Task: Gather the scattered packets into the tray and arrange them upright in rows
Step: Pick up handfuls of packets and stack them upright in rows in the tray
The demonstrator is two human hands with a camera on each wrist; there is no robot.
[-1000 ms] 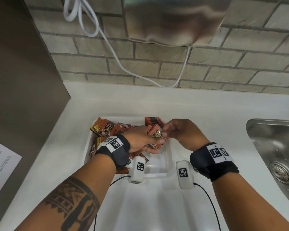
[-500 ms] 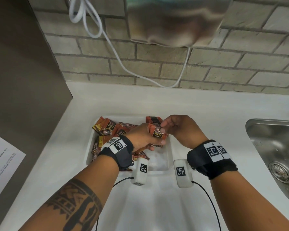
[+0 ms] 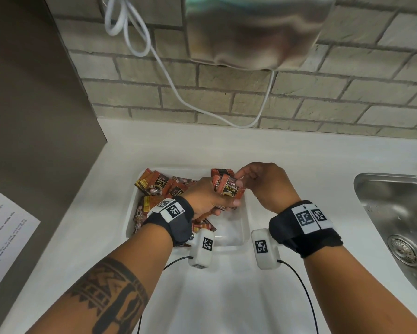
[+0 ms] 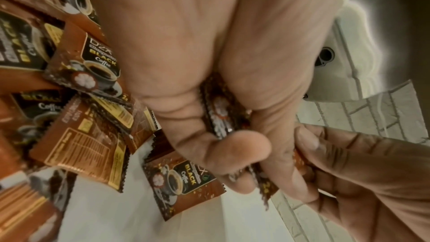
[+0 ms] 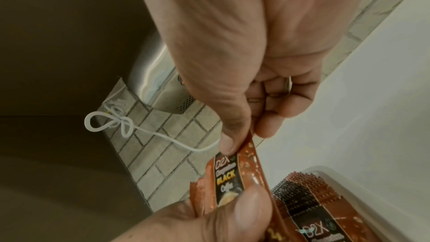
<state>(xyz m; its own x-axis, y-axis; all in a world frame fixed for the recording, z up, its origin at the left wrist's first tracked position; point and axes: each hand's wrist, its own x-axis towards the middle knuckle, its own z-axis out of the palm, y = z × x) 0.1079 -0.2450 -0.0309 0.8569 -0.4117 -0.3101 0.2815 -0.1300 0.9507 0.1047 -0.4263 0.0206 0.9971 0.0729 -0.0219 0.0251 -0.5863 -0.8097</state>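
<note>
Packets (image 3: pixel 228 188) are being squared into a small stack above the tray's (image 3: pixel 243 227) far right corner: left hand (image 3: pixel 209 196) gripping the stack, right hand (image 3: pixel 258 179) pinching its top edge. Aligning edges first should help them stand against the upright row (image 3: pixel 221 171).

Brown-orange packets (image 3: pixel 158 186) with black-and-gold labels in a white tray (image 3: pixel 241 235); beyond the tray, grey-beige brick wall (image 3: pixel 299 97) with white cable (image 3: pixel 169 75).
</note>
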